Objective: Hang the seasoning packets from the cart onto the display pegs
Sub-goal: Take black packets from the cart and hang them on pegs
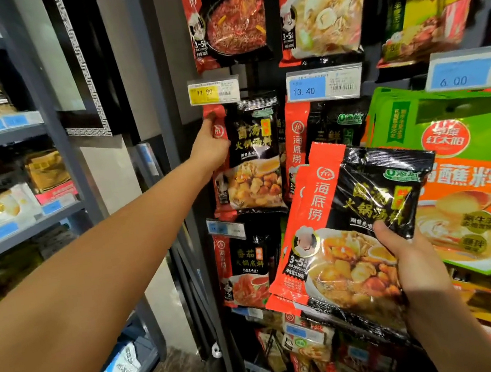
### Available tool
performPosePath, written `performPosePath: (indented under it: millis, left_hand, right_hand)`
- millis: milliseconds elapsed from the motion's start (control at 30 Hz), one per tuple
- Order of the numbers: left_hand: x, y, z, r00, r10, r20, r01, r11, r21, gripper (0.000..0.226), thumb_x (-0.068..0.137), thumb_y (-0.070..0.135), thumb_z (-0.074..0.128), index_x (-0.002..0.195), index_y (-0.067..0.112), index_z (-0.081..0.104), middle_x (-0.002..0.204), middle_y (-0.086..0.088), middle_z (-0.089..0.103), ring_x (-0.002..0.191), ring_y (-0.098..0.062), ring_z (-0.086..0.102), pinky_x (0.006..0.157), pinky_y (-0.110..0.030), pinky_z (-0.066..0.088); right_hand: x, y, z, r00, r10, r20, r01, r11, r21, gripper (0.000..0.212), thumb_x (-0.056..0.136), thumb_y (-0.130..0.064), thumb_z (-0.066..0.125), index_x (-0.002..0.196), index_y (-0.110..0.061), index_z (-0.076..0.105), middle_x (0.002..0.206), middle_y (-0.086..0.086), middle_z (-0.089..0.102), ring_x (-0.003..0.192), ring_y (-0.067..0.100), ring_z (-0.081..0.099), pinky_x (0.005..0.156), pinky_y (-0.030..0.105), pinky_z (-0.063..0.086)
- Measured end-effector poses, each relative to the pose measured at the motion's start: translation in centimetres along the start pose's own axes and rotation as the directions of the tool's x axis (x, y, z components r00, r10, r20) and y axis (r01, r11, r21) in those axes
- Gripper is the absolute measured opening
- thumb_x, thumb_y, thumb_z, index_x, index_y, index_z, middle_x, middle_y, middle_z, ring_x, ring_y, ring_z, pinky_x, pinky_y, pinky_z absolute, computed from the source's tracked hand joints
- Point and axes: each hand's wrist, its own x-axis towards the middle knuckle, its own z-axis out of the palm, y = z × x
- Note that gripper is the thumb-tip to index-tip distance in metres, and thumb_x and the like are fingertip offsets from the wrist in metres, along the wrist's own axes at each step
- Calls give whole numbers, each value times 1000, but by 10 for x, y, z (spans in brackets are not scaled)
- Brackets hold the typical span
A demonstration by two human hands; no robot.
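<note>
My left hand [211, 146] reaches up to the display and grips the red top-left corner of a black-and-red seasoning packet [253, 159] hanging just below the yellow 11.80 price tag [213, 91]. The peg itself is hidden behind the tag and packet. My right hand [417, 269] holds a small stack of the same black-and-red packets [347, 234] by their lower right edge, tilted, in front of the display. The cart is out of view.
Rows of hanging packets fill the pegboard: a tomato packet [245, 267] below, a large green-and-orange sauce packet [461, 176] at right, blue price tags 13.40 [323, 85] and 6.00 [469, 72]. Grey shelving [12, 135] with boxed goods stands at left.
</note>
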Motion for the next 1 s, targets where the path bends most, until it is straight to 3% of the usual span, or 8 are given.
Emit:
performPosePath:
  millis: [133, 233, 333, 467, 633, 733, 833, 1000]
  left_hand:
    - [-43, -5, 9, 998, -20, -61, 24, 998, 60, 61, 88, 28, 67, 145, 32, 45, 121, 0, 65, 110, -21, 63, 94, -37, 52]
    - [-113, 6, 22, 989, -24, 145, 36, 996, -81, 41, 94, 49, 66, 127, 24, 61, 112, 0, 69, 93, -15, 69, 84, -34, 53]
    - [-158, 20, 31, 931, -10, 366, 63, 989, -133, 65, 77, 60, 73, 133, 32, 56, 116, 6, 71, 99, -11, 72, 87, -31, 56]
    - [-169, 23, 40, 943, -10, 331, 44, 994, -95, 73, 74, 40, 89, 136, 31, 51, 102, 11, 71, 88, -3, 69, 86, -27, 54]
    - [-167, 24, 31, 947, -135, 292, 199, 959, -202, 55, 81, 23, 86, 125, 26, 54, 100, -1, 68, 91, -18, 70, 89, -37, 58]
    - [-163, 9, 25, 925, -280, 256, 356, 873, -333, 63, 80, 25, 86, 131, 26, 48, 113, -6, 68, 101, -26, 71, 96, -49, 57]
    - [-163, -4, 22, 921, -329, 208, 387, 833, -395, 68, 71, 34, 92, 126, 29, 51, 121, -11, 69, 107, -33, 70, 98, -57, 55]
    - [-161, -14, 15, 904, -336, 265, 426, 762, -487, 75, 71, 28, 91, 134, 23, 51, 119, -15, 72, 102, -37, 73, 92, -57, 57]
  right_hand:
    - [-11, -5, 3, 995, 65, 76, -72, 993, 96, 84, 96, -41, 68, 161, -42, 16, 162, 9, 37, 77, 34, 74, 80, 67, 58]
    - [-14, -2, 5, 990, 62, 123, -72, 994, 84, 107, 76, -62, 80, 159, -48, 14, 162, 11, 38, 109, 42, 68, 75, 63, 61]
    - [-16, -4, 13, 988, 10, 155, -30, 991, 130, 102, 82, -57, 78, 161, -42, 16, 157, 9, 44, 106, 29, 67, 86, 54, 60]
    - [-16, -11, 26, 982, -7, 189, -15, 993, 114, 83, 96, -38, 68, 162, -37, 17, 158, -12, 31, 117, 18, 58, 100, 41, 47]
    - [-25, -24, 32, 970, 72, 234, -99, 989, 106, 88, 89, -62, 60, 162, -38, 17, 164, -3, 32, 139, 28, 48, 96, 38, 44]
    - [-28, -23, 35, 960, 58, 274, -91, 990, 109, 78, 82, -76, 52, 152, -44, 38, 144, -7, 57, 99, 8, 70, 61, 20, 56]
    - [-20, -22, 40, 960, 45, 277, -67, 995, 72, 68, 95, -63, 51, 156, -36, 36, 128, -16, 53, 78, -6, 52, 50, 10, 46]
    - [-5, -13, 43, 967, -15, 255, 5, 999, 41, 47, 108, -34, 46, 154, -22, 40, 131, -9, 52, 94, 7, 51, 54, 0, 36]
